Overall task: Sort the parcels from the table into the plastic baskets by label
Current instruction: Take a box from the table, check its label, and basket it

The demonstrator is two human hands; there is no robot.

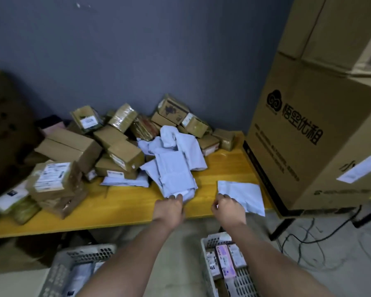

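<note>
On the yellow table point(120, 213) lies a heap of white mailer bags point(176, 159) among many taped cardboard parcels point(73, 146). My left hand point(169, 207) grips the near corner of a white bag at the front of the heap. My right hand point(228, 207) pinches the near edge of a separate flat white mailer bag point(242, 195) lying at the table's right end. Below the table edge, on the floor, stand two grey plastic baskets: the left basket point(81, 256) holds white bags, the right basket point(210, 241) holds small boxed parcels.
A large printed cardboard carton point(304, 136) stands at the right, against the table's end. Dark boxes point(4, 116) rise at the far left. Cables point(308, 243) trail over the floor at the right. A blue-grey wall point(159, 50) is behind the table.
</note>
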